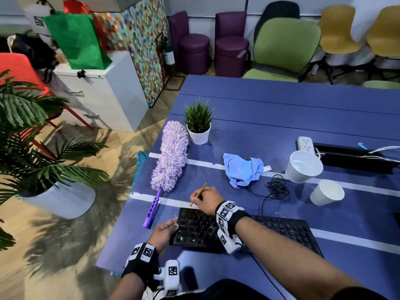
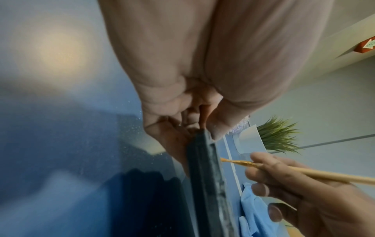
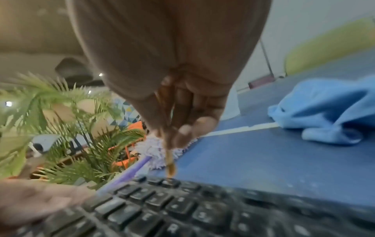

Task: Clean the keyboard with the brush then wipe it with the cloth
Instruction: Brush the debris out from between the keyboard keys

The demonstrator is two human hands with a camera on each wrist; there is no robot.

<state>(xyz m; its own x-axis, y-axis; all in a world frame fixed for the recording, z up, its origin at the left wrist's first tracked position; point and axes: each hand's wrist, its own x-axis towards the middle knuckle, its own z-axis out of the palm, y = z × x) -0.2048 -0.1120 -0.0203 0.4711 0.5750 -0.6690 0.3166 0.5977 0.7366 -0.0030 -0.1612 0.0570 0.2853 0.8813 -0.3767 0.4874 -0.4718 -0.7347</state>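
A black keyboard point(image 1: 270, 232) lies on the blue table point(image 1: 281, 118), dusty on its keys point(image 3: 182, 211). My left hand point(image 1: 166, 229) grips its left end point(image 2: 205, 160), thumb on top. My right hand point(image 1: 205, 201) pinches a thin wooden brush point(image 1: 198, 194) like a pen; its bristle tip point(image 3: 170, 170) touches the top key row at the keyboard's far left corner. The brush point(image 2: 304, 172) also shows in the left wrist view. A crumpled blue cloth point(image 1: 242, 169) lies on the table beyond the keyboard.
A purple fluffy duster point(image 1: 171, 156) lies left of the cloth, beside a small potted plant point(image 1: 198, 124). Two white paper cups point(image 1: 305, 166) point(image 1: 326, 192), a tangled black cable point(image 1: 277, 187) and a power strip point(image 1: 305, 142) sit to the right. A large palm point(image 1: 32, 135) stands off the table's left edge.
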